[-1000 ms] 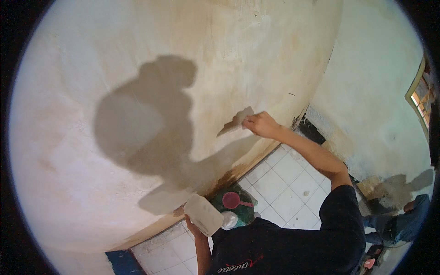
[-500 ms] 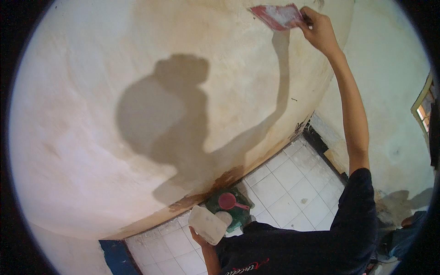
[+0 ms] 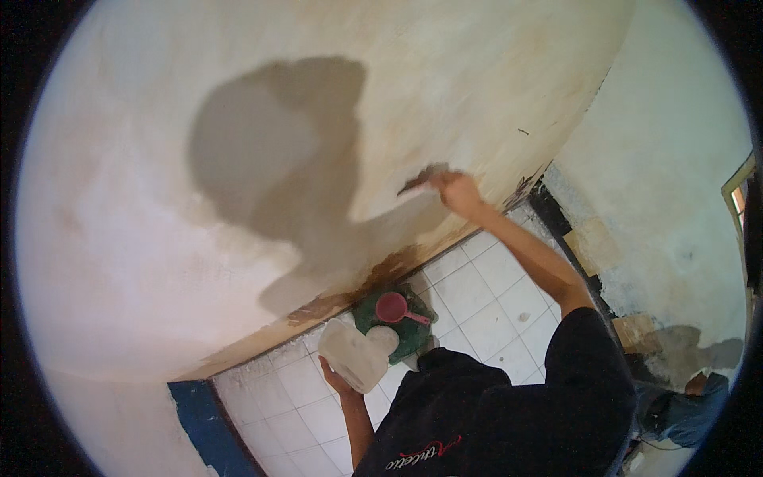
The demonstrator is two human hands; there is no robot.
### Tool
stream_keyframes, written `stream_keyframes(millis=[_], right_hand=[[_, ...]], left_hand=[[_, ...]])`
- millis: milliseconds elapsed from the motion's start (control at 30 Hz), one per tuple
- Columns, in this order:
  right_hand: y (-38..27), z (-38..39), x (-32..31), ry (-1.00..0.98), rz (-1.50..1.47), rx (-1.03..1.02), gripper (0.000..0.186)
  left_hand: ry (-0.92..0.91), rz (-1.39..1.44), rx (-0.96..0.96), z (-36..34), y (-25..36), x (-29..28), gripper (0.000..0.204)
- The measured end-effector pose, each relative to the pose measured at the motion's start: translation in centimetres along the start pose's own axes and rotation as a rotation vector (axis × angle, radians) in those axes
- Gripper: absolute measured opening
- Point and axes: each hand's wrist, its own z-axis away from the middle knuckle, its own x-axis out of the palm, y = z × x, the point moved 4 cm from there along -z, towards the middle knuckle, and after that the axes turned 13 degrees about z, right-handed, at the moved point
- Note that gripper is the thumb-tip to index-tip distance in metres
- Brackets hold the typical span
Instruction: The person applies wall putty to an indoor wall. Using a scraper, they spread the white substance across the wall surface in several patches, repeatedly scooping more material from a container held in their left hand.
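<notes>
My right hand (image 3: 459, 195) is closed around a flat putty scraper (image 3: 420, 181). It is close to the cream wall (image 3: 461, 87), low and right of my shadow; motion blurs it, and I cannot tell whether the blade touches. Lower down, my left hand (image 3: 338, 378) grips a whitish rectangular plastic tub (image 3: 354, 356) from its left side. What the tub holds is not clear from here.
A pink dipper (image 3: 391, 307) rests over a dark green item (image 3: 413, 338) on the white tiled floor (image 3: 477, 318), beside a pale round object (image 3: 383, 340). A side wall (image 3: 675, 199) stands at right. Part of another person (image 3: 691, 413) shows at lower right.
My right hand has come down from high on the wall with the scraper, to near its lower part. The scraper's blade has turned more edge-on. The tub has tilted slightly.
</notes>
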Motion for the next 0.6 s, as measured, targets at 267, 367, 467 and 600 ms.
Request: stream_keyframes(millis=[267, 367, 467, 600], right_hand=[[14.2, -14.6, -21.9, 0.686, 0.087, 0.220, 0.027], [11.4, -14.3, -24.2, 0.585, 0.082, 0.275, 0.019], [6.6, -9.2, -17.2, 0.318, -0.136, 0.219, 0.024], [-3.8, -1.4, -2.1, -0.098, -0.190, 0.029, 0.027]], left_hand=[[0.072, -0.032, 0.147, 0.5, 0.4, -5.5, 0.068], [0.117, 0.057, 0.122, 1.0, -0.1, -6.7, 0.070], [0.125, 0.107, 0.080, 1.7, -0.2, -5.7, 0.068], [0.099, 0.026, 0.074, 0.5, -0.3, -5.3, 0.068]])
